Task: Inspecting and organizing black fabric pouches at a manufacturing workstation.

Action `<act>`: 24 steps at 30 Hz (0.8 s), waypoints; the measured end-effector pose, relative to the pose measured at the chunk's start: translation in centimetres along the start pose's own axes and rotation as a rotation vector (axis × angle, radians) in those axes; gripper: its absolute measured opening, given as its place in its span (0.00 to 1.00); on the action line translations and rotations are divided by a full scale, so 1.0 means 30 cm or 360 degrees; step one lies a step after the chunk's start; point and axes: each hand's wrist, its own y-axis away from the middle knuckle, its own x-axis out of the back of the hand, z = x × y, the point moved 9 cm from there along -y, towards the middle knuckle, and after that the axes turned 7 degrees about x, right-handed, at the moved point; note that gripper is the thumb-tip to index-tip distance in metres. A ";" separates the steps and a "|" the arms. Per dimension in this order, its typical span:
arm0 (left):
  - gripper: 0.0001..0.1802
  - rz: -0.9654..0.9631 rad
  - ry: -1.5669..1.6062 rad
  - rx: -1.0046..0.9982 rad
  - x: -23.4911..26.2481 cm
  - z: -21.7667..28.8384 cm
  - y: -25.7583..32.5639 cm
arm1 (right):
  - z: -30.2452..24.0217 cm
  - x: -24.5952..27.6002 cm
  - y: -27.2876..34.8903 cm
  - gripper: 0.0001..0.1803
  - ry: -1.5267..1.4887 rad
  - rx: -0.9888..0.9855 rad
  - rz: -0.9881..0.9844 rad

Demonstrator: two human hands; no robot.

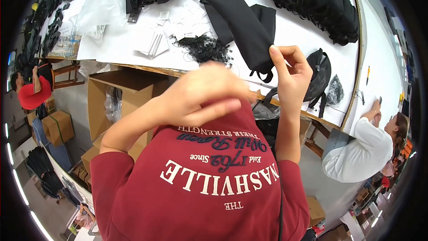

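My right hand [292,69] pinches the lower right edge of a flat black fabric bag [243,24] between thumb and fingertips. The bag lies slantwise over more black fabric on the white table, and a short black strap loop [263,76] hangs from its near end. My left hand [211,91] is in front of my chest, near the table edge, smeared by motion; I cannot make out anything in it. Close beyond it is a tangled heap of thin black cords [203,48]. A small black backpack [317,76] sits right of my right hand.
White tags and cards [154,40] lie left of the cords, near a clear plastic bag [104,6]. Rows of black bags [312,4] line the far side. An open cardboard box [100,107] stands below the table's left edge. A person in white [361,151] works at the right.
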 end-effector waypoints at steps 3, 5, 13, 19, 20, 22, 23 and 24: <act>0.16 0.0532 -0.0877 -0.0008 0.053 0.022 -0.039 | 0.020 -0.006 -0.004 0.08 -0.0056 -0.0059 0.0008; 0.15 0.0015 -0.0357 0.0214 0.019 -0.062 -0.031 | 0.052 0.014 -0.010 0.08 -0.0080 -0.0077 0.0055; 0.11 0.0537 -0.0275 0.0839 0.132 -0.541 0.132 | 0.432 0.238 -0.095 0.09 0.0109 0.0118 0.0581; 0.13 0.0602 -0.0683 0.1257 0.071 -0.884 0.333 | 0.646 0.263 -0.060 0.12 0.0890 0.0070 0.0639; 0.14 0.0546 -0.0837 0.1288 0.057 -0.912 0.343 | 0.664 0.244 -0.051 0.13 0.0783 0.0045 0.0611; 0.12 0.0560 -0.0919 0.1229 0.043 -0.941 0.354 | 0.666 0.244 -0.032 0.13 0.0780 -0.0019 0.0582; 0.10 0.0569 -0.0996 0.1169 0.040 -0.944 0.357 | 0.666 0.245 -0.027 0.13 0.0782 -0.0088 0.0555; 0.08 0.0593 -0.1007 0.1140 0.049 -0.957 0.360 | 0.639 0.241 -0.039 0.14 0.0864 -0.0017 0.0534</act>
